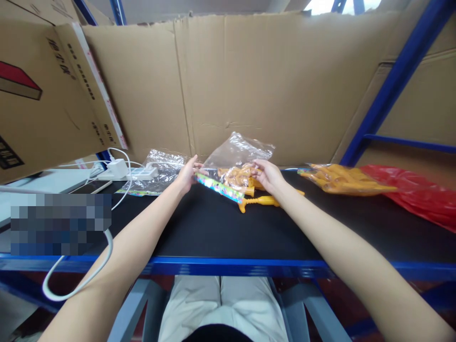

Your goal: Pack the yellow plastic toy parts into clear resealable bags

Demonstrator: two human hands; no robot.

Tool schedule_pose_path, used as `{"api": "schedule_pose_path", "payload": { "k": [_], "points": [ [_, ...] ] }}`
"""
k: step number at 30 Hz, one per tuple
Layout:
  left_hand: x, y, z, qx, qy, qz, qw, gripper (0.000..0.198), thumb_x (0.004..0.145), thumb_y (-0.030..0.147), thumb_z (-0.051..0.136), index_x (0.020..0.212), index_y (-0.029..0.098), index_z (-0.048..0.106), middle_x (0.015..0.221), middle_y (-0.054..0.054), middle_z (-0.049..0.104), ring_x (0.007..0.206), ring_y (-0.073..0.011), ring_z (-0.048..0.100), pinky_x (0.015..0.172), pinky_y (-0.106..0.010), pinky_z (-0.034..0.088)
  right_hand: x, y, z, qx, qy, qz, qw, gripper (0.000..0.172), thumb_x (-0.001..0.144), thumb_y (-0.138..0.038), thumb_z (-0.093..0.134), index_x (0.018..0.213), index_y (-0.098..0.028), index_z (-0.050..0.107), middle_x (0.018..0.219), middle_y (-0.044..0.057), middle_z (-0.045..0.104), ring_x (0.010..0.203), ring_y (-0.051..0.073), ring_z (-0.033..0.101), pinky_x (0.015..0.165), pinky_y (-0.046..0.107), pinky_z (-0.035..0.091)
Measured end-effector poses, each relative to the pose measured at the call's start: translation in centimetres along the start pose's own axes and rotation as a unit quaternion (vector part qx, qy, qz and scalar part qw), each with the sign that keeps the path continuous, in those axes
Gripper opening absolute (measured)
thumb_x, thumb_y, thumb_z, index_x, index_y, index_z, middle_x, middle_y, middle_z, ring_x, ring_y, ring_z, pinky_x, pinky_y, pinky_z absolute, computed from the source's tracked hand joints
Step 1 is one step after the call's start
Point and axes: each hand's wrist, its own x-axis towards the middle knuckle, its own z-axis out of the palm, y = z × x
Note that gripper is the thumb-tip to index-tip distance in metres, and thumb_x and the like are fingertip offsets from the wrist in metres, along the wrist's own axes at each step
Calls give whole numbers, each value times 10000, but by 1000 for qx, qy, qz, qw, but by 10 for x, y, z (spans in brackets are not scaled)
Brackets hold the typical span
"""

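A clear plastic bag (233,152) with a colourful printed strip (220,187) is held up over the black table. My left hand (188,175) is closed on the bag's left side, by the end of the strip. At the bag's right side my right hand (268,175) pinches it, close to yellow plastic parts (237,176) seen through or behind the film. Whether those parts lie inside the bag I cannot tell. Just below, a yellow toy-like piece with a curved end (261,201) rests on the table, partly covered by my right wrist.
To the right lie a packed bag of yellow pieces (342,179) and a red plastic bag (420,190). Flat clear bags (160,164) sit at left, near a power strip (140,173) and a looping white cable (111,242). Cardboard (270,85) walls the back; a blue post (395,80) slants at right.
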Motion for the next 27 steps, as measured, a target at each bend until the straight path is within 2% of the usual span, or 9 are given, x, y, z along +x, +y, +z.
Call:
{"api": "schedule_pose_path", "payload": {
  "k": [2, 5, 8, 10, 13, 18, 20, 23, 27],
  "points": [
    [-2, 1, 0, -32, -24, -21, 999, 454, 810, 609, 443, 833, 167, 546, 631, -62, 649, 524, -167, 612, 518, -291, 481, 2, -2, -2, 42, 27, -4, 999, 124, 777, -85, 494, 686, -168, 508, 592, -16, 568, 496, 85, 560, 480, 189, 467],
    [-8, 1, 5, -18, -107, -43, 993, 526, 761, 656, 486, 878, 151, 574, 794, -113, 684, 657, -208, 659, 551, -314, 512, 1, -3, -1, 94, 30, 12, 995, 158, 806, -73, 444, 694, -164, 510, 631, -2, 585, 628, 112, 638, 606, 216, 520],
    [-15, -2, 12, 41, -199, -55, 978, 437, 742, 553, 606, 867, 134, 616, 857, -128, 693, 703, -211, 673, 552, -290, 524, -3, -1, 2, 109, 8, 35, 993, 183, 840, -93, 416, 699, -167, 508, 690, 13, 607, 715, 125, 661, 686, 236, 528],
    [-16, -6, 15, 73, -228, -49, 970, 327, 728, 429, 680, 832, 121, 640, 852, -130, 699, 687, -191, 675, 556, -259, 526, -5, 0, 4, 101, 2, 45, 994, 199, 874, -151, 400, 710, -171, 511, 736, 26, 622, 723, 132, 662, 667, 246, 529],
    [-13, -12, 13, 110, -218, -46, 969, 249, 705, 339, 720, 759, 105, 655, 792, -131, 706, 642, -175, 672, 539, -230, 520, -6, 1, 4, 87, 26, 43, 995, 232, 906, -218, 367, 749, -174, 532, 774, 32, 629, 632, 115, 636, 561, 231, 507],
    [-8, -16, 4, 156, -207, -61, 964, 247, 680, 341, 735, 723, 111, 655, 774, -134, 710, 642, -186, 674, 532, -236, 520, -2, 1, 1, 54, 98, 45, 993, 238, 898, -244, 380, 747, -181, 552, 680, -2, 565, 456, 63, 499, 402, 174, 389],
    [-8, -16, 4, 157, -216, -67, 961, 248, 674, 337, 740, 746, 115, 652, 797, -138, 710, 666, -193, 676, 548, -246, 523, -1, 0, 1, 53, 105, 36, 992, 234, 890, -245, 399, 740, -182, 566, 683, -1, 559, 486, 62, 503, 414, 166, 397],
    [-9, -14, 6, 124, -213, -60, 967, 264, 684, 335, 733, 820, 133, 631, 841, -121, 700, 698, -195, 674, 574, -268, 526, -1, -4, 0, 83, 106, 19, 991, 240, 892, -229, 405, 732, -181, 578, 727, 11, 584, 575, 71, 543, 514, 178, 465],
    [-4, -11, 5, 21, -122, -6, 992, 284, 767, 420, 634, 888, 168, 580, 864, -81, 676, 719, -182, 658, 594, -291, 520, 0, -9, -2, 95, 111, -21, 989, 263, 893, -231, 423, 689, -179, 580, 634, -7, 540, 543, 70, 525, 513, 181, 461]
  ]
}}
